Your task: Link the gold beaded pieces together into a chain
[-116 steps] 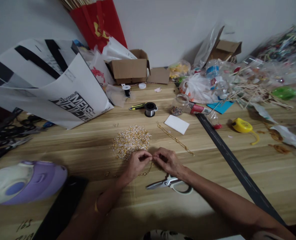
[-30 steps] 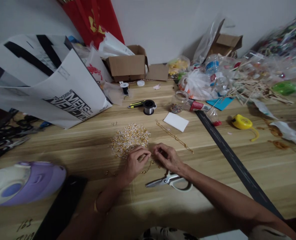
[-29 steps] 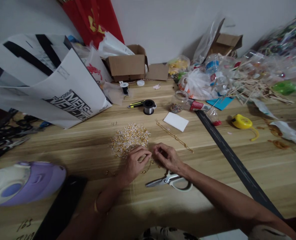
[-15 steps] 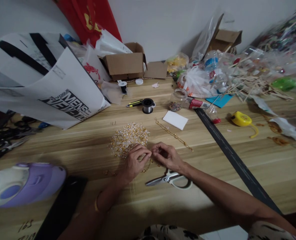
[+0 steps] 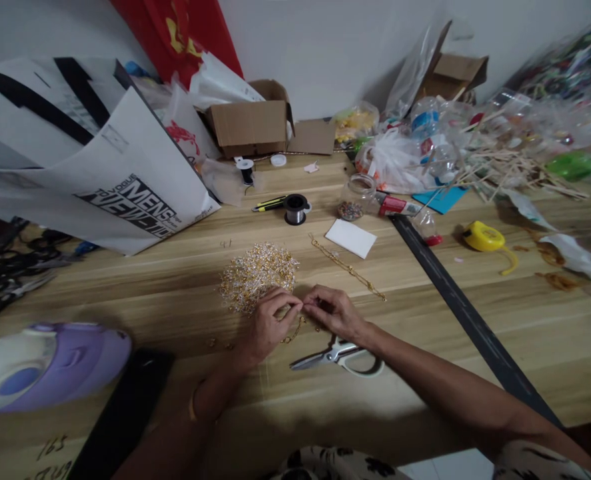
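Observation:
My left hand (image 5: 271,323) and my right hand (image 5: 336,312) meet fingertip to fingertip over the table, both pinched. Whatever sits between the fingers is too small to make out. A short gold chain (image 5: 294,331) shows just below the fingertips; whether it hangs from them or lies on the wood I cannot tell. Beyond my left hand is a heap of clear and gold beaded pieces (image 5: 258,275), partly covered by that hand. Scissors with pale handles (image 5: 338,357) lie by my right wrist. A longer gold chain (image 5: 349,268) stretches out past my right hand.
Behind are a wire spool (image 5: 294,209), a cutter knife (image 5: 269,205), a jar of beads (image 5: 352,200) and a white card (image 5: 350,238). On the right lie a long dark ruler (image 5: 468,317) and a yellow tape measure (image 5: 483,236). A white bag (image 5: 125,180) and a purple-white appliance (image 5: 65,367) stand left.
My hands stay pinched together in nearly the same spot, with only slight finger movement. The whole view has shifted a little. Nothing on the table has visibly moved.

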Motion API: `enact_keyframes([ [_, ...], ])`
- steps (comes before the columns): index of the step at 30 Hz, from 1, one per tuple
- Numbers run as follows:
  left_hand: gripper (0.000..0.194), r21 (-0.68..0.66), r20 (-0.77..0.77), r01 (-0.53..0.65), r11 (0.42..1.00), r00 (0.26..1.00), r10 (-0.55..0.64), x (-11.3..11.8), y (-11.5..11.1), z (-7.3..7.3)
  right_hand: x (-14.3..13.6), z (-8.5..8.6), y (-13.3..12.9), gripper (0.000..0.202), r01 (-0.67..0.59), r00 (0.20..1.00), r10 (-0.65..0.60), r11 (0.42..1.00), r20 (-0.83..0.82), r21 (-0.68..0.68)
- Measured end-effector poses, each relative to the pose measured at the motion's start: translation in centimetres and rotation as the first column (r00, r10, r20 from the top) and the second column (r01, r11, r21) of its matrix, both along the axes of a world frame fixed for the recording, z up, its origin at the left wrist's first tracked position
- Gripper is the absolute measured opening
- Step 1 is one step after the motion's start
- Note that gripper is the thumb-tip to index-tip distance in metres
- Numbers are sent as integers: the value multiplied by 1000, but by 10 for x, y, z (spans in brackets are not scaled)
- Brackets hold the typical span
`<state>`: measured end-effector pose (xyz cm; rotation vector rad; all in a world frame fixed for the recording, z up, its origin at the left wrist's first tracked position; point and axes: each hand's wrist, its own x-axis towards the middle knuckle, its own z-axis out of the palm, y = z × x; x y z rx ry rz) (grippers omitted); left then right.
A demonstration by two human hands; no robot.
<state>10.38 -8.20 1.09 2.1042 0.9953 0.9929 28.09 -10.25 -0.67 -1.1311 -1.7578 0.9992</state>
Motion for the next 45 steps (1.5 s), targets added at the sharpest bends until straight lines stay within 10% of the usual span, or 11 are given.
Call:
enact_keyframes([
  [15,6,12,-527,99,995,846,-78,-1,-11,6,2,-1,2,16,118,992,-120,992,-36,-52],
  [28,13,-302,-319,57,952,935,-157,-3,-3,4,1,-4,1,20,71,981,-105,977,-166,-201],
  [37,16,-781,33,49,622,999,-37,-6,3,-4,2,-5,2,17,100,984,-123,980,-127,-174],
  [45,18,-789,73,34,613,997,38,-8,3,-9,3,-7,2,18,94,981,-123,978,-148,-187],
])
